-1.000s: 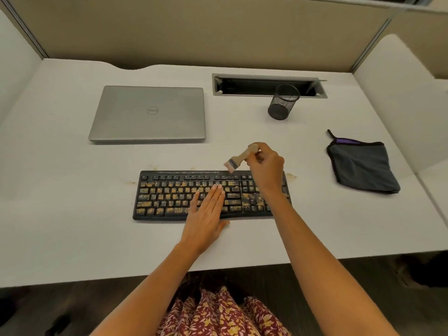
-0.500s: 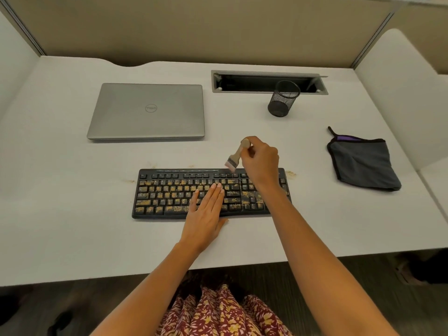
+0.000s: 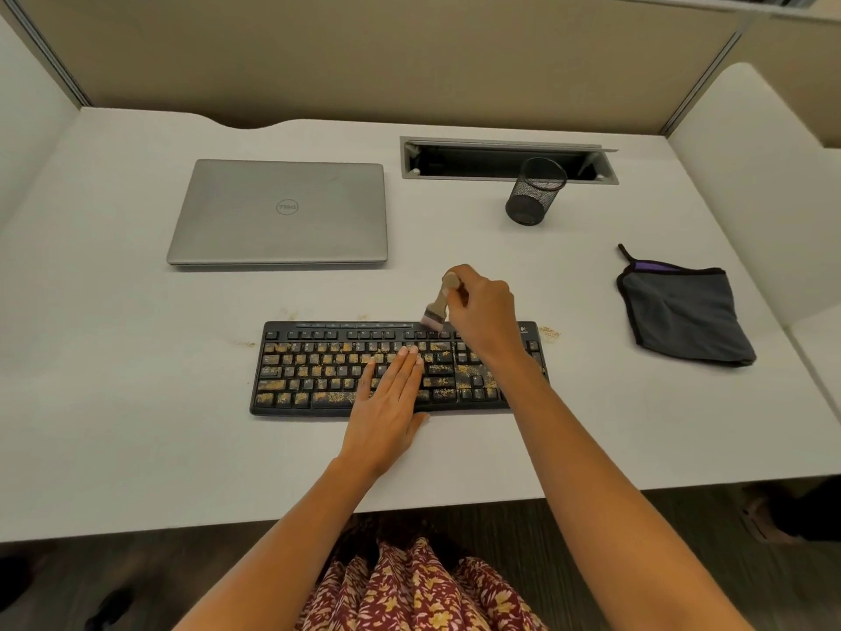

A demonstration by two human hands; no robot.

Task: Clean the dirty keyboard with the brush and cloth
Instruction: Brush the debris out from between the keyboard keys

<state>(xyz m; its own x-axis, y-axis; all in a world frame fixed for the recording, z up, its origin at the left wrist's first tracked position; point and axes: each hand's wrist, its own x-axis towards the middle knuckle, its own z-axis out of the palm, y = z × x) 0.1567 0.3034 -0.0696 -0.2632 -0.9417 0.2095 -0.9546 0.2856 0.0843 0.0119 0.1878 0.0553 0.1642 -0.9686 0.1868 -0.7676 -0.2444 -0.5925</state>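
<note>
The black keyboard [image 3: 346, 371], speckled with yellow crumbs, lies at the frame's center on the white desk [image 3: 113, 403]. The left hand [image 3: 389, 407] lies flat on its keys, fingers straight. The right hand [image 3: 482, 311] grips a small brush [image 3: 437, 307], bristles at the keyboard's top edge. The gray cloth [image 3: 682, 311] lies at the right.

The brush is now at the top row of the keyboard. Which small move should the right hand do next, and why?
Probably draw the brush in the right hand toward the person, onto the rows below. Its bristles sit at the cleaner top row, while yellow dirt covers the lower keys. The left hand lies flat on the keyboard.
</note>
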